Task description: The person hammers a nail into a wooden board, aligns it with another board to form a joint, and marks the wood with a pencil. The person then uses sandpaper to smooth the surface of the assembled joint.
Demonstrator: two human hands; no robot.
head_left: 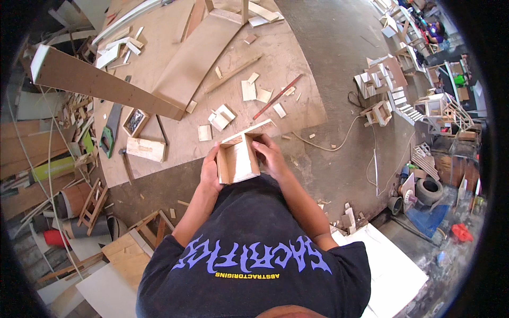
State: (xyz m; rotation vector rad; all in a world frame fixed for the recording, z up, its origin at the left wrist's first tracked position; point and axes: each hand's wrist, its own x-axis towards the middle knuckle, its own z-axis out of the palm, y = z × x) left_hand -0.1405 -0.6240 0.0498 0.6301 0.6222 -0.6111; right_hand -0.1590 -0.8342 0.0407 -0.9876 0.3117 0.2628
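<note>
Close to my body, both hands hold a small open wooden box (237, 160) with thin sides and a pale inner face turned up toward me. My left hand (212, 168) grips its left side, the fingers partly hidden beneath. On the opposite side my right hand (271, 156) is closed around the upper right corner, its thumb at the rim. A narrow wood strip (261, 127) shows just beyond the box's far edge. Past it on the plywood sheet (297, 100) lie a small wood block (204, 132) and a stack of little wood pieces (222, 117).
A long brown board construction (106, 82) rises at the left. Near it lie a green-handled saw (108, 139), a hammer (126, 163), a small box of nails (135, 122) and a wood block (146, 149). A red stick (278, 96) and a cable (334, 148) lie farther right.
</note>
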